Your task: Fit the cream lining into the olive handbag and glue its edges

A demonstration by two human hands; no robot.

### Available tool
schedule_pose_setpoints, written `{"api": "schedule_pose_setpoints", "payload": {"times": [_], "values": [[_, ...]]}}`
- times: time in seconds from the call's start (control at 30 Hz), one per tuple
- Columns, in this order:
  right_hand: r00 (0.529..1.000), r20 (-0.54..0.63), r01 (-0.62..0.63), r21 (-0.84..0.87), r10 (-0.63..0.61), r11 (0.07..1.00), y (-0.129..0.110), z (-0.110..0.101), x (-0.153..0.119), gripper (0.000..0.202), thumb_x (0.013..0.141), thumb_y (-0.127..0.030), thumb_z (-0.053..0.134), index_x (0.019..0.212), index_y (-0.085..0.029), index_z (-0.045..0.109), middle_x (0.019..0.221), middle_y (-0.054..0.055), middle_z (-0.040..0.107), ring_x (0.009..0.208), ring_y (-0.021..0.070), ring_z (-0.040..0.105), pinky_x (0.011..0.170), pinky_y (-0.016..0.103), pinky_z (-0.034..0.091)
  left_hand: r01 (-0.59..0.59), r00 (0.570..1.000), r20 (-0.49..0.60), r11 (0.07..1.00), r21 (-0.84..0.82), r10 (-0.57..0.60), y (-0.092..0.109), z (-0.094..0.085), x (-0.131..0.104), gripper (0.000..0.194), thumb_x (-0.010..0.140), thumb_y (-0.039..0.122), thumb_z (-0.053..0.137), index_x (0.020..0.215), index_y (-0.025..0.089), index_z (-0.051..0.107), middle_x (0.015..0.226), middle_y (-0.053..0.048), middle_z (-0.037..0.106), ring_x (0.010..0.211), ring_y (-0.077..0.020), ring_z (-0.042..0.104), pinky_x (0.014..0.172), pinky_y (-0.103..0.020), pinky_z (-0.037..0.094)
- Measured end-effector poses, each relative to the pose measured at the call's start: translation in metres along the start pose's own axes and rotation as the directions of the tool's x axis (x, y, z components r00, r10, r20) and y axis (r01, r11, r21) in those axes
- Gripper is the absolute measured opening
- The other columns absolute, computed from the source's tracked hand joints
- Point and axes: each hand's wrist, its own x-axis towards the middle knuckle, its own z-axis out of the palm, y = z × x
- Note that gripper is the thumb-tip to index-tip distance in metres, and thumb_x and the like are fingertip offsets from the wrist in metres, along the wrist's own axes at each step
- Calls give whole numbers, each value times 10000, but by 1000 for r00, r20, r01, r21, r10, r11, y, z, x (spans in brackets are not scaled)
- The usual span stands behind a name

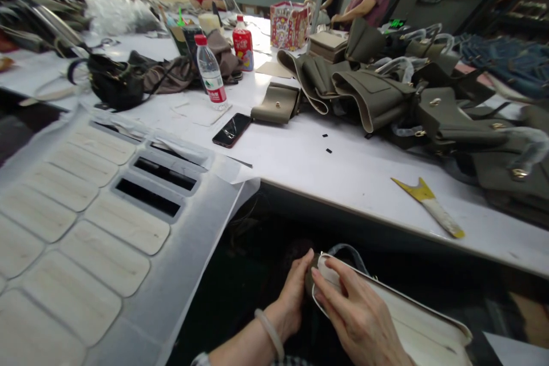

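Bags [377,97] are crowding the table [291,154]; your left hand [289,297] is gripping the pale piece [429,323], your right hand [364,314] is pressing its end (pinching? can't tell), next probably needing steady support.

A phone [232,130] lay before a bottle [211,75] on the table [291,154]. At right, a tool [433,207] rested between bags [380,94] and the near edge.

a white table [300,166] carries olive bags [369,91], bottles [211,75] and a phone [232,130].
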Motion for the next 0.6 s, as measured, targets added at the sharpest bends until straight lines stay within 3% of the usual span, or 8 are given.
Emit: {"api": "schedule_pose_setpoints", "payload": {"times": [0.1,0.33,0.6], "values": [[998,41,42,16,-42,999,2,-2,1,372,958,-82,476,1309,-141,584,1438,148,484,1234,284,519,941,427,553,-11,999,-47,1000,-23,10,-1,-1,0,569,716,632,728,1046,170,682,1013,-81,715,1015,-263,634,915,-347,456],[984,124,131,6,-130,991,5,-1,-3,410,924,-33,457,1322,-55,555,1406,136,538,898,252,568,755,432,549,-32,993,-118,999,-32,28,-1,3,0,509,683,604,764,920,164,670,864,-50,696,882,-237,641,849,-340,462],[969,234,85,7,-85,996,2,-3,-3,501,906,1,400,1395,-60,491,1460,108,486,947,261,527,796,458,515,-58,985,-164,998,-36,51,3,7,-3,435,720,520,768,939,163,655,884,-40,690,884,-220,630,847,-331,463]]}}
